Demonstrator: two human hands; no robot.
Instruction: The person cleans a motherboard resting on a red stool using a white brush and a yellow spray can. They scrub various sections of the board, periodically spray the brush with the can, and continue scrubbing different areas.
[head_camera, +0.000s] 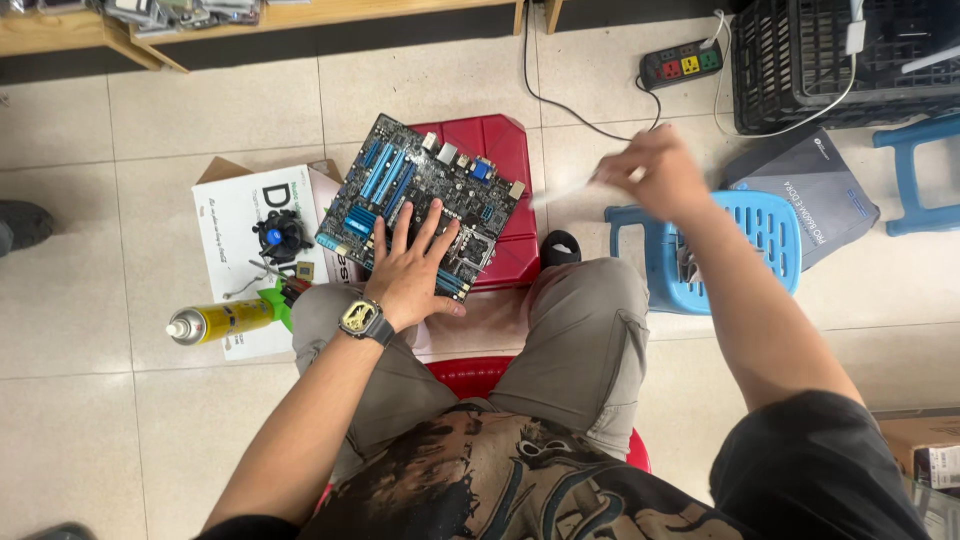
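Right hand (660, 175) motion-blurred; the thin white stick-like object (565, 190) it grips unidentifiable. Black plastic crate (850, 65) cut off by top edge.

White carton (245, 215) left — grey box (810, 185) right.

The left hand (408, 272) lies flat, fingers (403, 228) spread, on a motherboard (420, 190) resting on a red stool (505, 150). The right hand (655, 175) is raised over a blue stool (770, 235), gripping a thin white stick (565, 190), blurred. On the floor's left side, a spray can (222, 322) and cooler fan (281, 235) lie on a white box (240, 215).
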